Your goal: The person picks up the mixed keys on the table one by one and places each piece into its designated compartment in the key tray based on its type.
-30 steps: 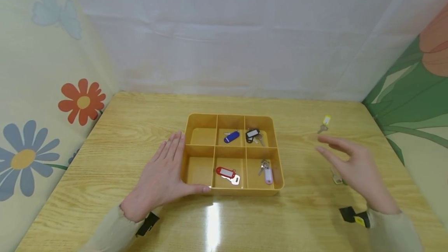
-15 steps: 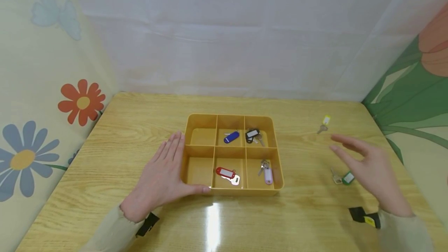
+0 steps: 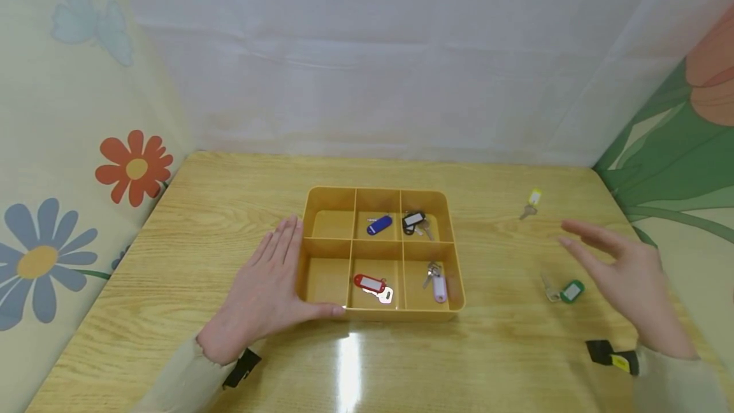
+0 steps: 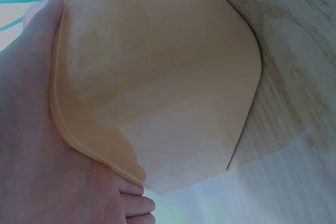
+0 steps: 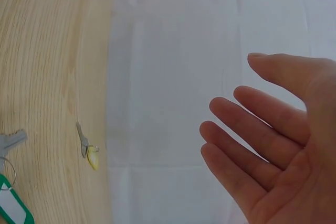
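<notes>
My left hand (image 3: 262, 282) rests against the left side of a yellow divided box (image 3: 401, 315), its fingers straight along the wall and its thumb across the front rim. To the right, my right hand (image 3: 625, 273) hovers over the table, fingers apart and holding nothing. Below and left of it lies a key with a green tag (image 3: 572, 291). Farther back is a key with a yellow tag (image 3: 534, 197). Inside the box are a blue tag (image 3: 380, 225), a black tag with keys (image 3: 413, 219), a red tag with a key (image 3: 369, 283) and a pale lilac tag with keys (image 3: 439, 288).
The wooden table (image 3: 241, 190) ends at a white cloth backdrop (image 3: 367, 81). Painted panels with flowers stand at the left and right. The two left compartments of the box hold nothing visible.
My right hand has moved right, away from the box, uncovering the key with the green tag. My left hand and the box have stayed put.
</notes>
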`<state>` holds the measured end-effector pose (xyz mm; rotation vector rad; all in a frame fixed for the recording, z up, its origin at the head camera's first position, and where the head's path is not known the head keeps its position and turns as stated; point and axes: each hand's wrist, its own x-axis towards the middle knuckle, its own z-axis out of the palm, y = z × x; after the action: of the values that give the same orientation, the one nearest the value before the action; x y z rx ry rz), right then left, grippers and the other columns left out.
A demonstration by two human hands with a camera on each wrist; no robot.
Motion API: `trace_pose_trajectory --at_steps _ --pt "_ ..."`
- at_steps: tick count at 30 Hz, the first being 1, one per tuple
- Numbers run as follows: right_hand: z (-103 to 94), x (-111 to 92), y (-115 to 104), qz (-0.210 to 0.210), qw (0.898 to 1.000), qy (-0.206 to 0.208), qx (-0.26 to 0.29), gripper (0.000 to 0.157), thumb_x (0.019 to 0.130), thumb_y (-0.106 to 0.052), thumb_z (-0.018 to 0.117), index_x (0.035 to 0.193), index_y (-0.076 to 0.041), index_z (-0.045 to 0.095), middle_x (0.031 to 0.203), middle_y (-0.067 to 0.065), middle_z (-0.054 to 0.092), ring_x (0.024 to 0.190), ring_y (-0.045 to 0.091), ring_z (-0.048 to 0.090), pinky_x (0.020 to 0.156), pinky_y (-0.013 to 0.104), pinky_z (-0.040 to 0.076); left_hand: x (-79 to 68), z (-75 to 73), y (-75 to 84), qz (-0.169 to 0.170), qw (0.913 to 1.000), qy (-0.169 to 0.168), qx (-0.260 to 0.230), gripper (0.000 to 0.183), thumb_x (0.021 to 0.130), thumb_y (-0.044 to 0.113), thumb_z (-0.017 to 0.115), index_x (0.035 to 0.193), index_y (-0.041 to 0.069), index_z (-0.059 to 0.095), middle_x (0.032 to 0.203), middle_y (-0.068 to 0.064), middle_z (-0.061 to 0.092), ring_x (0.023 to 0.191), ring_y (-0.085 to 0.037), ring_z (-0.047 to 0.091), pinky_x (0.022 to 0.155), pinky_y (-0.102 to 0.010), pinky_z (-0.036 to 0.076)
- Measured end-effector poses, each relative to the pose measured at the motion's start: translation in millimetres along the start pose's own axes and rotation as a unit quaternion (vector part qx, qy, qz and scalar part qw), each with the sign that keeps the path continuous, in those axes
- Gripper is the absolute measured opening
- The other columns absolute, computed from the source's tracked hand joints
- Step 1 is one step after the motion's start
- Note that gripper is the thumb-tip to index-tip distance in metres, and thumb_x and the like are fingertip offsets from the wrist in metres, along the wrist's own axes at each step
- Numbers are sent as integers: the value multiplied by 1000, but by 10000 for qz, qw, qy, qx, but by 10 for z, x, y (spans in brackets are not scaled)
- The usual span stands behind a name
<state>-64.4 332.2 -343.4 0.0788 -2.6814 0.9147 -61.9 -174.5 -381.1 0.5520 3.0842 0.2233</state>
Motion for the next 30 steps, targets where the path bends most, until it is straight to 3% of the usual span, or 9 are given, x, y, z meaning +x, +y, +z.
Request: trace_pose_trajectory --at_steps 4,16,24,28,30 --pt "-36 -7 43 114 9999 -26 12 36 96 -30 75 129 -18 73 126 5 70 102 -12 52 78 0 37 -2 -1 2 10 10000 22 2 149 64 103 41 160 -4 2 167 -19 -4 154 -35 2 124 -48 9" --pt "-152 6 145 273 9987 -173 -386 43 98 -34 72 133 -9 69 132 18 65 98 -17 46 70 0 36 3 -5 1 29 10000 23 4 148 65 102 41 160 -4 2 167 -19 -5 154 -34 1 124 -48 9" --pt "-165 10 232 355 9986 -224 -319 44 97 -33 72 134 -9 68 133 17 64 96 -23 44 70 -1 34 9 -2 -1 53 10000 48 3 148 65 102 41 160 -5 2 167 -20 -5 154 -35 1 124 -47 8" --pt "-160 -4 302 387 9980 -300 -390 44 98 -34 72 134 -9 68 131 18 65 103 -2 61 68 1 35 4 2 -1 61 9999 82 6 148 65 102 41 160 -5 3 167 -19 -4 154 -36 3 124 -48 9" --pt "-156 -14 335 416 9976 -366 -404 45 98 -34 71 135 -8 67 130 19 65 106 16 66 68 3 37 -2 3 -1 64 9999 87 1 148 66 102 41 160 -5 3 167 -19 -4 154 -35 3 124 -48 9"
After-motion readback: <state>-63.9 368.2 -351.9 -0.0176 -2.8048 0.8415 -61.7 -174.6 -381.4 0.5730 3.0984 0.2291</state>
